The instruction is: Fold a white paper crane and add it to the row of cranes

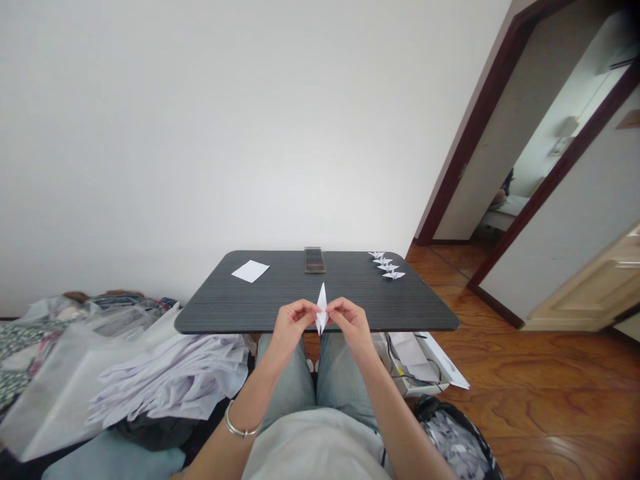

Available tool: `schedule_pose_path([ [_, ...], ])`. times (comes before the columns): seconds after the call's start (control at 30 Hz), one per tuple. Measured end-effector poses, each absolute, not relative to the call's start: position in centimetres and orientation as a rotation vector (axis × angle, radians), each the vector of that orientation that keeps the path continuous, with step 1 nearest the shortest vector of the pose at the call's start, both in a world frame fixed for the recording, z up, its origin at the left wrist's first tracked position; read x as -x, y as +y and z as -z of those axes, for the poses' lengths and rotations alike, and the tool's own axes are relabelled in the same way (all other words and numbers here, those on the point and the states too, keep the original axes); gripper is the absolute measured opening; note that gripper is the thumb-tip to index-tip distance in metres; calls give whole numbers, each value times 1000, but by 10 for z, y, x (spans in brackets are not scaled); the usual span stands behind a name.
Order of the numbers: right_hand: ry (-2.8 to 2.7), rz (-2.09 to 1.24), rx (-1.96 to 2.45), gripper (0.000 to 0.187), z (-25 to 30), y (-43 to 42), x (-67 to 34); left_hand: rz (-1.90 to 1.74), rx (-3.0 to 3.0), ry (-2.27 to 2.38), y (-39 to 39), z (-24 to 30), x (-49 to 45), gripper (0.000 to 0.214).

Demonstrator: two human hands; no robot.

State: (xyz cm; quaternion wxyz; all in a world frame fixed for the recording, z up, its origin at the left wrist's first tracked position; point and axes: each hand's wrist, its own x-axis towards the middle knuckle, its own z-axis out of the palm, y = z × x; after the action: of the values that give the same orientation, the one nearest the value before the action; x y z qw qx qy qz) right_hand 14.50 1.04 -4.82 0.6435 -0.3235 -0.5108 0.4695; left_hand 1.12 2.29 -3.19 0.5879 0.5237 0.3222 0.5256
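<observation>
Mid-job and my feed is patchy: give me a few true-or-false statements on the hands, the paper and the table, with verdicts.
1. The left hand and the right hand both pinch the folded white paper. True.
2. The paper cranes stand at the far left of the table. False: they line its far right corner.
3. A flat white sheet lies at the table's far left. True.
4. The dark device lies in the person's lap. False: it lies on the table, mid far edge.
5. The bracelet is on the right wrist. False: the left wrist.
</observation>
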Motion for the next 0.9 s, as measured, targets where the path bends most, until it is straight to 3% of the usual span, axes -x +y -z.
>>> schedule_pose_path([
  [0.5,-1153,-1124,748,20,46,5,-146,-1074,-1227,801,21,26,-2,28],
  [0.9,-1121,-1079,788,16,43,2,-144,-1114,-1200,795,22,24,-6,21],
])
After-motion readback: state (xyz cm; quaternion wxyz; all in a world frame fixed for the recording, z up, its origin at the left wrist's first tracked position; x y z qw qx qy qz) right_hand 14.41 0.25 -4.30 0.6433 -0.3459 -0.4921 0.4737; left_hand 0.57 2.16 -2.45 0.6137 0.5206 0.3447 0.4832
